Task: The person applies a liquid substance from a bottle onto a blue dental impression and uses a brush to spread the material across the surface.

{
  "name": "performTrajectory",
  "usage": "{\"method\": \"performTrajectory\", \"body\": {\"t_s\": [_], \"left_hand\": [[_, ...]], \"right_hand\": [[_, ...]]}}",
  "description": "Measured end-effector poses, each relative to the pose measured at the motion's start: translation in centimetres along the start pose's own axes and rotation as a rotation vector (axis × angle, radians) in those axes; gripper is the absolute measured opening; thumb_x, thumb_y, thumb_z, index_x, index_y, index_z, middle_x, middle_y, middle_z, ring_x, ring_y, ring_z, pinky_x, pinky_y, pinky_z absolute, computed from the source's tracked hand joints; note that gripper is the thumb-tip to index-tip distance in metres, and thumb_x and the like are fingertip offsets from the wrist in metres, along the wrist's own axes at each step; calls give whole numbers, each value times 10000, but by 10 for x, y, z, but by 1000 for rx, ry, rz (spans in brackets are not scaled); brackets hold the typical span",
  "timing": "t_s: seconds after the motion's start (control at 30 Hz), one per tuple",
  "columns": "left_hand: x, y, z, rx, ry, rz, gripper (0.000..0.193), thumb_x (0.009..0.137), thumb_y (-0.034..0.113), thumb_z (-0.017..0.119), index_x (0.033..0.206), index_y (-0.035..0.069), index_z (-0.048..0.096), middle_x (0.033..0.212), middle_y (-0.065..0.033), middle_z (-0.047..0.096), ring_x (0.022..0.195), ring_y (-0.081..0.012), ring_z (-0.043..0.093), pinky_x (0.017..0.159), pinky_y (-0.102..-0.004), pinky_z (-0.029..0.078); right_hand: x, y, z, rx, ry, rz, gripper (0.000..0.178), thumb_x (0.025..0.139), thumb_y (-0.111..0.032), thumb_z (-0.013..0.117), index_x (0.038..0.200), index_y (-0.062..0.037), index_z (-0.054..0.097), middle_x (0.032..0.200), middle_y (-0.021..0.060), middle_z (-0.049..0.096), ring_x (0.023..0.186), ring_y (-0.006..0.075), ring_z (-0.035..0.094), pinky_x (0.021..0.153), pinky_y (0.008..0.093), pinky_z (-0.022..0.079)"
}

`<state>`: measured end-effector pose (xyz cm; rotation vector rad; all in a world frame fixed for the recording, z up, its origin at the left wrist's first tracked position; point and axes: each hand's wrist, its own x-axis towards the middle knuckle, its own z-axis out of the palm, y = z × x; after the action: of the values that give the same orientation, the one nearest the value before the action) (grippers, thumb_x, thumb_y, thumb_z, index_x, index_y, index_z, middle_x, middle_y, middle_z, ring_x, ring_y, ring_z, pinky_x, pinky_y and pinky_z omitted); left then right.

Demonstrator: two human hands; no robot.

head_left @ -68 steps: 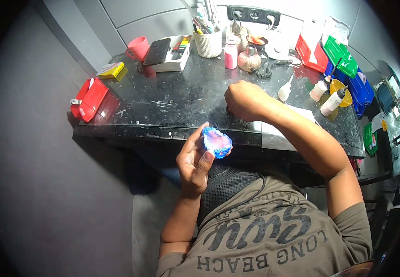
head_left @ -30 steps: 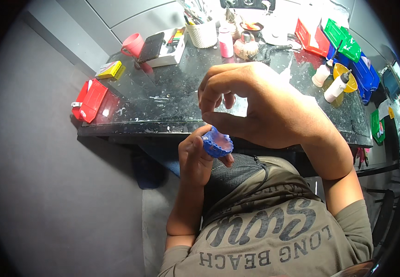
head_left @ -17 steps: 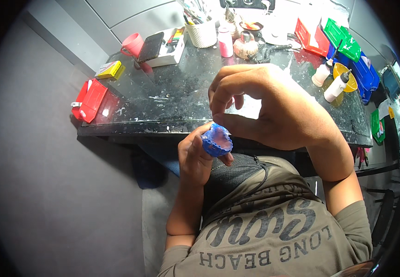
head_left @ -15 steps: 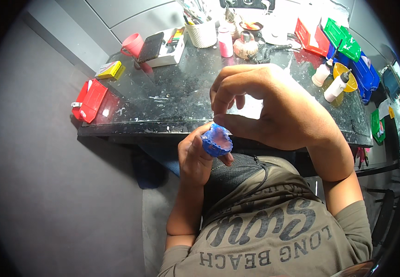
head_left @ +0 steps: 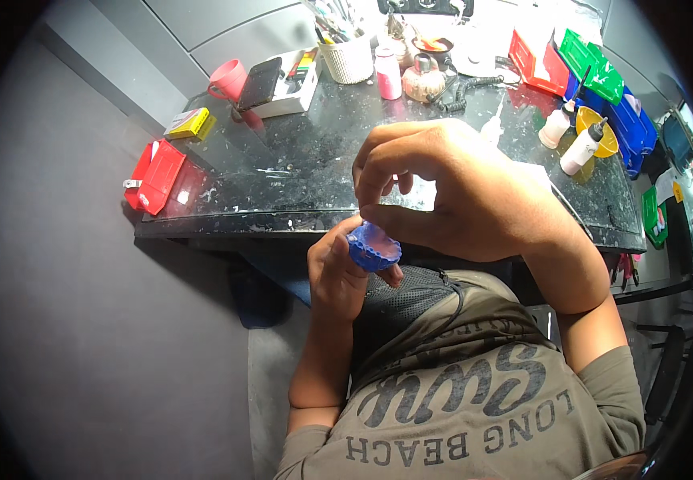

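My left hand (head_left: 335, 276) is closed around a small blue dental mould (head_left: 375, 250), held just off the table's near edge. The mould has a bumpy, scalloped rim and a pinkish hollow inside. Over its far rim arches my right hand (head_left: 474, 192), with thumb and forefinger pinched together close to the blue edge. What lies between those fingertips, if anything, is too small to make out. The right hand's other fingers curl above the pinch.
The dark, white-spotted table (head_left: 282, 184) carries a red bin (head_left: 157, 178), a yellow box (head_left: 190, 122), a pink mug (head_left: 228, 78) and a brush holder (head_left: 348, 62). Dropper bottles (head_left: 583, 150) and a yellow bowl (head_left: 598, 130) stand right, beside green and blue trays (head_left: 633, 128).
My right hand has shifted slightly left, its pinched fingertips now at the mould's far left rim. The mould has tilted a little in my left hand, which stays nearly still.
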<state>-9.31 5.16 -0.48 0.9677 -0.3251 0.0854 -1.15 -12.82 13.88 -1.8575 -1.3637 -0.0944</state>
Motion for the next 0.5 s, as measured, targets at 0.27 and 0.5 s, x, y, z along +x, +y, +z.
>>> {"method": "performTrajectory", "body": {"t_s": [0.27, 0.5], "left_hand": [[-3, -3, -2, -62, 45, 3, 667, 1068, 451, 486, 1334, -162, 489, 887, -252, 683, 717, -311, 717, 604, -385, 595], [-3, -6, -1, -75, 48, 3, 651, 1065, 441, 499, 1323, -156, 503, 896, -252, 684, 723, -317, 721, 602, -392, 599]], "right_hand": [[2, 13, 1, -11, 49, -29, 141, 793, -16, 768, 881, 0, 659, 907, 99, 663, 834, 251, 682, 761, 340, 556], [6, 9, 5, -37, 14, 47, 115, 792, -5, 758, 867, 3, 671, 909, 107, 668, 836, 264, 691, 768, 348, 563]]}}
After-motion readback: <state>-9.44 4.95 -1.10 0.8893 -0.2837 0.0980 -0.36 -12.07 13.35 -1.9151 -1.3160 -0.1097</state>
